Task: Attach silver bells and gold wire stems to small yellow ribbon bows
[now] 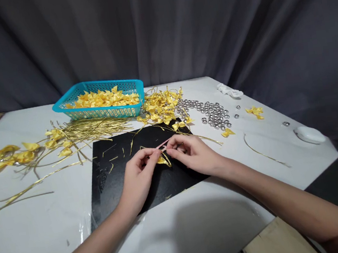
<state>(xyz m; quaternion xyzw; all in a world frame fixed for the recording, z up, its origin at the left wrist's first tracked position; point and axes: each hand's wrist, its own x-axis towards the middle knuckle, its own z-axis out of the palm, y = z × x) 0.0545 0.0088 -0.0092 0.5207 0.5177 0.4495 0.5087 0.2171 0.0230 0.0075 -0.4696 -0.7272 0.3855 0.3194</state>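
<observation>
"What are the hands up to, from the head view?"

"Both are over the black mat [165, 191], close together. The left hand [140, 172] has thumb and forefinger pinching one end of a thin pink strip [162, 144]."

"And the right hand [191, 153]?"

"Fingers curled, thumb and forefinger right by the strip's other end. I can't tell from here whether they grip it."

"Where's the yellow piece [162, 160]?"

"Just below the fingertips, between the hands, over the mat. What keeps it there is hidden."

"What's around them?"

"Beyond the mat, a blue basket [140, 92] of yellow bows, with gold strands [94, 129] lying in front of it. To its right there's a heap of yellow bows [161, 104], then silver beads [217, 114]."

"And out at the right?"

"A white dish [310, 134], near the edge of the white table [59, 219]."
</observation>
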